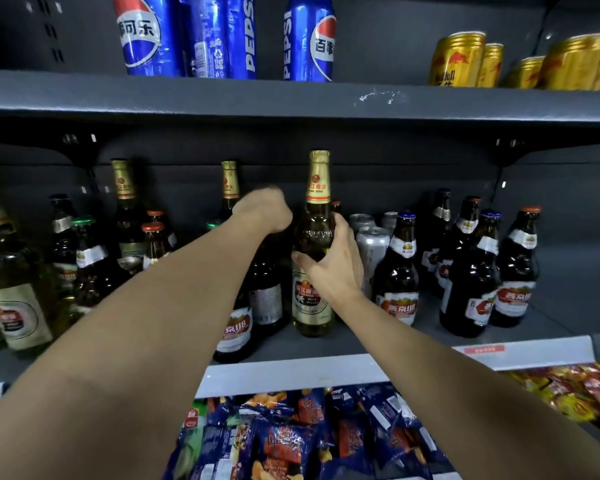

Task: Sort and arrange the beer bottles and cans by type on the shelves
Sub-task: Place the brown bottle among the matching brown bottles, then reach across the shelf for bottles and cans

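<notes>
My right hand [329,268] has its fingers wrapped round the shoulder of a Pearl River beer bottle [314,268], the tall green-gold one with the gold foil neck. Thumb is on the front just above the label, and the other fingers curl round its right side. The bottle stands upright near the front of the middle shelf [326,344]; can't quite tell if the base is resting on it or just off it.

My left hand [265,211] is reaching further back, just left of that bottle's neck. It's blurry and I only see the back of it, so I can't tell if those fingers are gripping anything.

On the same shelf:
- right of my hand, silver cans [371,244] just behind it, then a bunch of brown Yanjing U8 bottles [471,271] with red labels
- under my left forearm, another U8 bottle [234,327] and a dark bottle [265,292] turned label-away
- left side, a mix: more gold-foil bottles [123,209], small brown ones with red and green caps, and a big gold-label bottle [11,292] at the edge

Shelf above holds blue Pepsi cans [187,36] and gold Red Bull cans [465,60]. Below are snack packets [291,441], mostly blue, with yellow ones off to the right.
</notes>
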Tool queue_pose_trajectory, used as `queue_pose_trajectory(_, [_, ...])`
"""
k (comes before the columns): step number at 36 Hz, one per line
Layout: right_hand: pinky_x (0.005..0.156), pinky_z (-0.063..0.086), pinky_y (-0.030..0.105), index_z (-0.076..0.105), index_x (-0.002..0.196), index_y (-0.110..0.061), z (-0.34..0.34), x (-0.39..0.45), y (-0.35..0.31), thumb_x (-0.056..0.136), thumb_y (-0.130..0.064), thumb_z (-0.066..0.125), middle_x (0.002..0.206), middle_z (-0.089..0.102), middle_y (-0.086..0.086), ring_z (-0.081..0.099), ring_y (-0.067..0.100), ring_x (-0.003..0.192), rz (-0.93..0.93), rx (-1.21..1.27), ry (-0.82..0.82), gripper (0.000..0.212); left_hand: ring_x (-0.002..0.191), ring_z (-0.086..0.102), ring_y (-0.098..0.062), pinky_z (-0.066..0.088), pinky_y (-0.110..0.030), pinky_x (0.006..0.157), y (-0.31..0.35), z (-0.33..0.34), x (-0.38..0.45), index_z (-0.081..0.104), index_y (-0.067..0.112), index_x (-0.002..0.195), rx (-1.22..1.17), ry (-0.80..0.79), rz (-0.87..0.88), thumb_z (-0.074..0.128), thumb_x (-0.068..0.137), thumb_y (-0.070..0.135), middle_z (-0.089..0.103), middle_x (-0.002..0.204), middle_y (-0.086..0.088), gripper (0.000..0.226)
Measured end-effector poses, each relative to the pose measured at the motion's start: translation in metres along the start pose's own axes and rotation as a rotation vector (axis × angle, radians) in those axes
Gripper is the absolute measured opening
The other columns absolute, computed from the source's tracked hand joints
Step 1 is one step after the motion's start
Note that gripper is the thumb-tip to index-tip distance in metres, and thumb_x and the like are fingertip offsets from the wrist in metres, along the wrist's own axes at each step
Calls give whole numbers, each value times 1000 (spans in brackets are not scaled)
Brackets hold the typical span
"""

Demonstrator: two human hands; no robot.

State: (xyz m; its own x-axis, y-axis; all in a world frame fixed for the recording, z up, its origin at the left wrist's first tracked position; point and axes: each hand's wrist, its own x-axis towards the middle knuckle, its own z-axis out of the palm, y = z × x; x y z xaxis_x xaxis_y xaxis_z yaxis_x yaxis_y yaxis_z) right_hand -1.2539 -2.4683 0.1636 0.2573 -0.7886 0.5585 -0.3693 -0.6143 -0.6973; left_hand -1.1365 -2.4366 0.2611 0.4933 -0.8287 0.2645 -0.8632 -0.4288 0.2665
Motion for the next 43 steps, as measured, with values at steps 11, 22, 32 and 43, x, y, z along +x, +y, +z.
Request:
queue_pose_trajectory(11, [92, 43, 38, 24, 145, -23, -28, -47, 4, 77, -38, 75, 140, 40, 4, 51, 31, 120, 48, -28, 72, 87, 115, 49, -26, 35, -31, 70, 5, 25, -66, 50, 11, 124, -29, 479, 194, 51, 85, 1, 52, 124, -8, 41])
queue_pose_trajectory(22, [96, 39, 36, 18, 151, -24, -81, -108, -24, 80, -38, 74, 147, 38, 1, 47, 27, 127, -78, 23, -83, 91, 111, 51, -29, 32, -33, 71, -7, 27, -168, 53, 10, 121, 28, 529, 48, 46, 94, 11, 56, 117, -10, 28])
queue_pose_trajectory(32, [82, 45, 38, 31, 137, -15, -9, -221, -72, 75, -35, 79, 134, 42, 8, 54, 35, 113, -128, 13, -463, 81, 131, 41, -28, 28, -44, 110, -137, 32, -294, 47, 15, 135, 351, 17, -374, 33, 102, 42, 49, 141, -9, 45])
queue_pose_trajectory(43, [81, 46, 38, 35, 131, -18, 126, -376, -174, 74, -35, 80, 128, 47, 7, 55, 32, 113, -120, 50, -746, 75, 132, 42, -21, 27, -38, 109, -332, 30, -493, 51, 18, 130, 419, -114, -687, 38, 98, 42, 51, 139, -2, 42])
